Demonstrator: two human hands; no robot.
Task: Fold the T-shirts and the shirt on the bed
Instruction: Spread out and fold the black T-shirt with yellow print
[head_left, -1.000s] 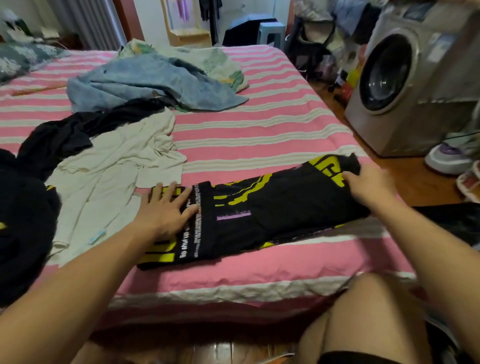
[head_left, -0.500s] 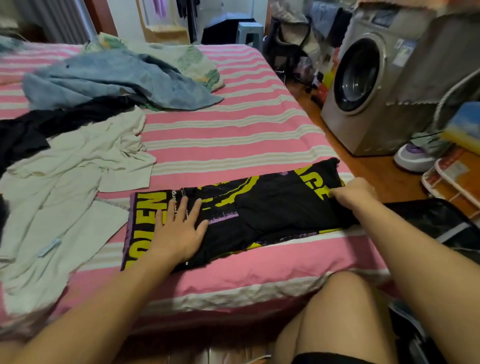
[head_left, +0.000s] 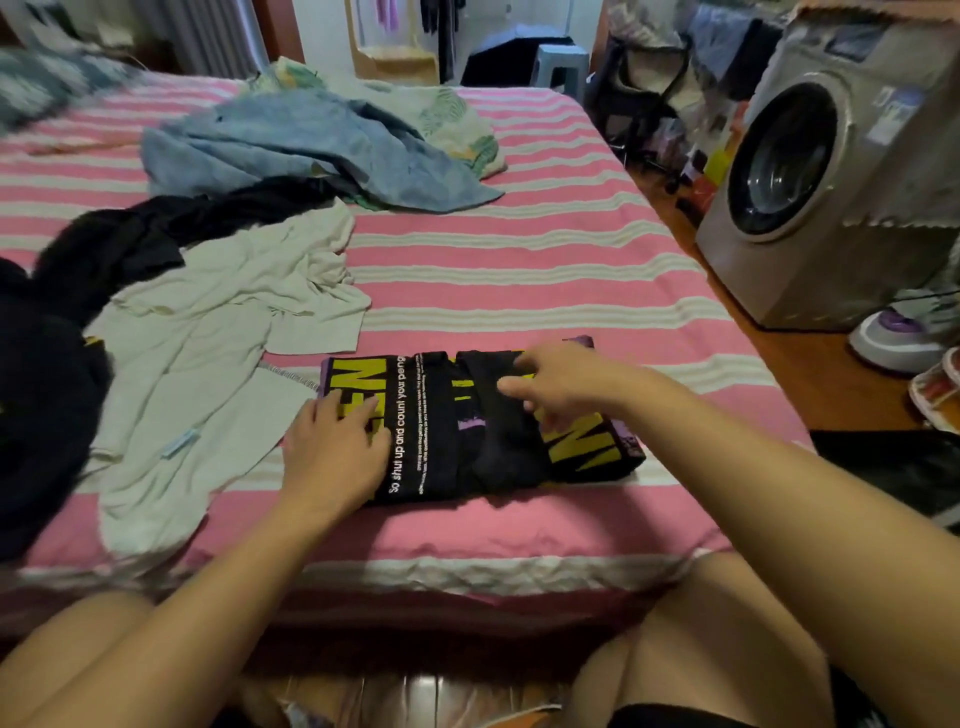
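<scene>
The black T-shirt (head_left: 467, 431) with yellow letters lies folded near the front edge of the bed (head_left: 519, 270); the left hand (head_left: 335, 452) presses flat on its left end, and the right hand (head_left: 561, 382), fingers loosely spread, rests on its right part holding nothing. Left of this T-shirt lies the pale shirt (head_left: 208, 364), unfolded, and behind that the black garment (head_left: 156, 234) and the blue garment (head_left: 311, 150).

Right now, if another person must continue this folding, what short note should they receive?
Left hand: flat, pressing the left end of the black printed T-shirt.
Right hand: over the shirt's right part, fingers loosely bent; whether it pinches cloth cannot be told.
Done: the black printed T-shirt lies as a compact folded rectangle near the front edge of the bed.
Left: the cream T-shirt, the dark garment and the blue shirt are all unfolded, left and behind. A patterned cloth lies under the blue shirt.
</scene>
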